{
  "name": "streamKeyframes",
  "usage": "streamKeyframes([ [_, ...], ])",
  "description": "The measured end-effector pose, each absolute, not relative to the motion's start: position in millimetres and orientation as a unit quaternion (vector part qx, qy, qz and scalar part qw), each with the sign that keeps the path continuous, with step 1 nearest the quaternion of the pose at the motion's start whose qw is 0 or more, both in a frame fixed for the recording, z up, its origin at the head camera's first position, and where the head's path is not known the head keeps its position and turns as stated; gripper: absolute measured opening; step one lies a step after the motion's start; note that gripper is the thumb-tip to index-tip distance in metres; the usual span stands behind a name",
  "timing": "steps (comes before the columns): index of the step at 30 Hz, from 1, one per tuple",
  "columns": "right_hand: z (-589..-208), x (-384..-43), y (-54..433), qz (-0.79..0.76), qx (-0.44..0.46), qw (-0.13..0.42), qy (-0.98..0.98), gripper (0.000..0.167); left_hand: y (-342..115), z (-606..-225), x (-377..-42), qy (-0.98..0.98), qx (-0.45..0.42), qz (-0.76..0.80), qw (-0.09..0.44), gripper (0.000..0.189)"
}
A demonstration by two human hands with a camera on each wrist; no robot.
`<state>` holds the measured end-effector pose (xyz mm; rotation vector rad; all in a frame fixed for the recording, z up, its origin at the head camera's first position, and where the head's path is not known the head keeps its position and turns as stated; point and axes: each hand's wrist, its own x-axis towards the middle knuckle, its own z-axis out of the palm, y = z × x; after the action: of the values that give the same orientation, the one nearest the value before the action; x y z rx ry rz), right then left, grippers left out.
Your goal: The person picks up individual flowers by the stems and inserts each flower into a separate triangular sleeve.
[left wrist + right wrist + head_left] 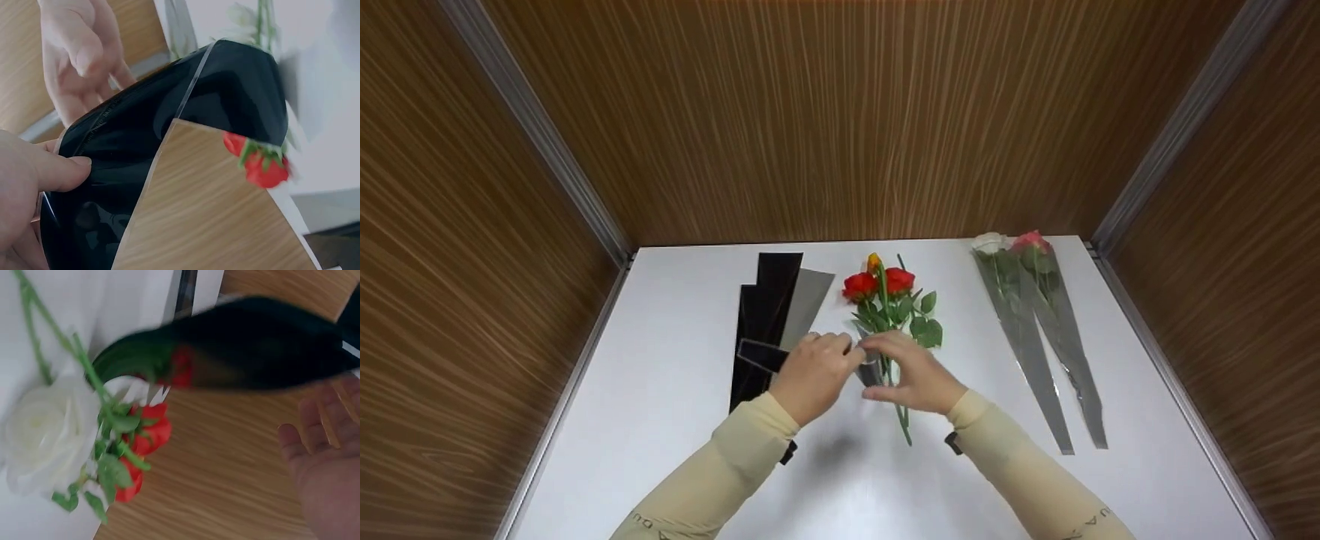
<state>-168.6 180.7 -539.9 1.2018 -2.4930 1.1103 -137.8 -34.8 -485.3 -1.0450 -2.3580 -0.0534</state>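
My left hand grips a glossy black flower sleeve, its thumb flat on the film near one end. The sleeve hangs above the table, bowed out along its length. My right hand faces it with fingers and thumb apart, close to the sleeve's edge. In the right wrist view its palm and fingers show beside the sleeve. Beyond the hands lie red roses with green leaves and an orange bud, their stems running under the hands. A white rose shows beside them; the hands hide it in the head view.
Black flat sleeves and a grey one lie left of the roses on the white table. At the right lie a wrapped white rose and a wrapped pink rose. Wood-grain panels enclose the table's back and sides.
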Motion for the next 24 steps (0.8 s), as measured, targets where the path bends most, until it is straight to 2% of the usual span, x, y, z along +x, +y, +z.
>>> streamKeyframes([
  [5,-542,-163,174,0.374,0.421,0.077,-0.823,0.036,-29,-483,-133,-0.875,-0.396,-0.036,0.276,0.018],
  [13,-540,-161,186,0.385,0.400,0.087,-0.827,0.016,-41,-480,-133,-0.877,-0.383,-0.056,0.284,0.015],
  [18,-536,-162,200,0.374,0.381,0.100,-0.840,0.012,-51,-474,-134,-0.879,-0.370,-0.070,0.294,0.015],
  [24,-539,-162,219,0.378,0.354,0.087,-0.851,0.014,-66,-470,-136,-0.877,-0.353,-0.091,0.313,0.017],
])
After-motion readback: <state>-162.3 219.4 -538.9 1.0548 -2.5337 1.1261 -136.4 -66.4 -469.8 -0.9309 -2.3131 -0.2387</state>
